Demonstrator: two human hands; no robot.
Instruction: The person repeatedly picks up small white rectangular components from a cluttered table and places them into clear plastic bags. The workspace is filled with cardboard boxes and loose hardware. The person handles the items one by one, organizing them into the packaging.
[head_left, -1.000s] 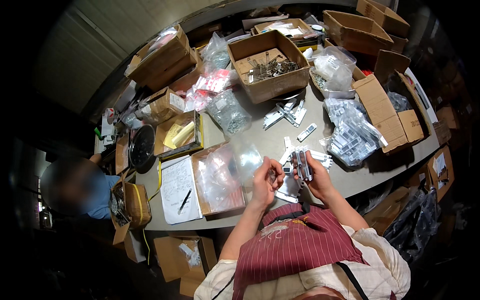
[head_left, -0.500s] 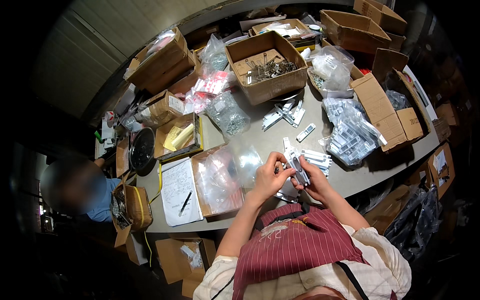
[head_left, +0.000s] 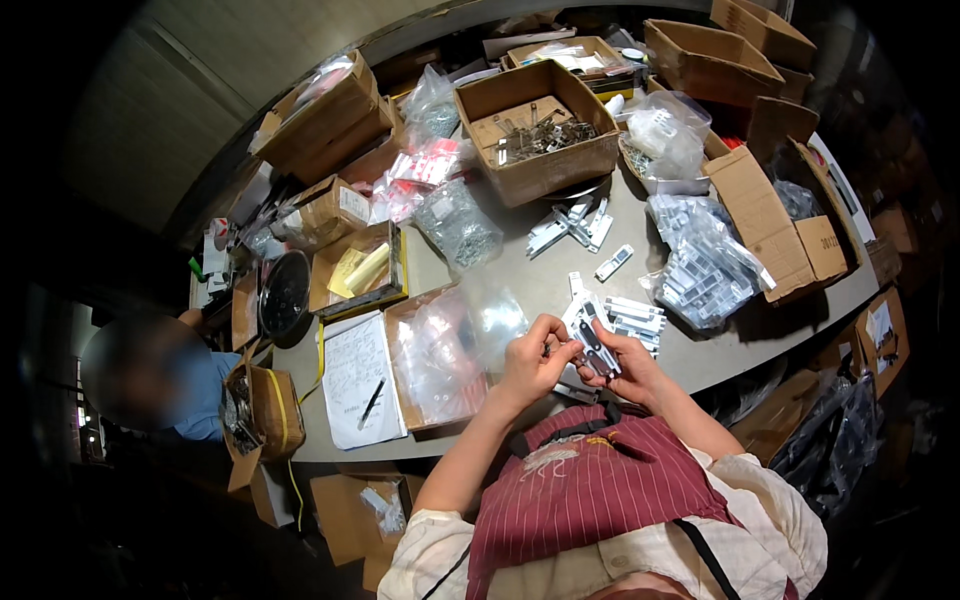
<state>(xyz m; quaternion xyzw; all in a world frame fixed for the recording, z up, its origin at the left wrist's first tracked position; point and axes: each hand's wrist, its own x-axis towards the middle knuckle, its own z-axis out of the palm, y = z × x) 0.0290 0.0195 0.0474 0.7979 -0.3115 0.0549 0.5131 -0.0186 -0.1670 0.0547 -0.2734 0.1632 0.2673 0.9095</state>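
Note:
My right hand [head_left: 638, 370] is closed around a long white and grey fitting [head_left: 598, 352] with a dark slot, held tilted over the near table edge. My left hand [head_left: 532, 362] is curled beside it, thumb and fingertips pinched together at the fitting's left side. A small dark thing may sit within those fingers, too hidden to name. Under and beyond the hands lie similar white fittings [head_left: 638, 322], several in a row. One single fitting [head_left: 614, 262] lies farther off, and a loose pile of them [head_left: 570, 232] is behind that.
A cardboard box [head_left: 540, 185] of metal clips stands at the back. To the right is a clear bag [head_left: 703, 270] of grey-white parts. On the left are a box of clear plastic bags [head_left: 437, 365], a written sheet [head_left: 352, 400] with a pen [head_left: 371, 404], and another person's blue sleeve [head_left: 207, 398].
The fitting has turned in my right hand, so more of its dark slot shows. My left hand has shifted slightly left and stays close to it.

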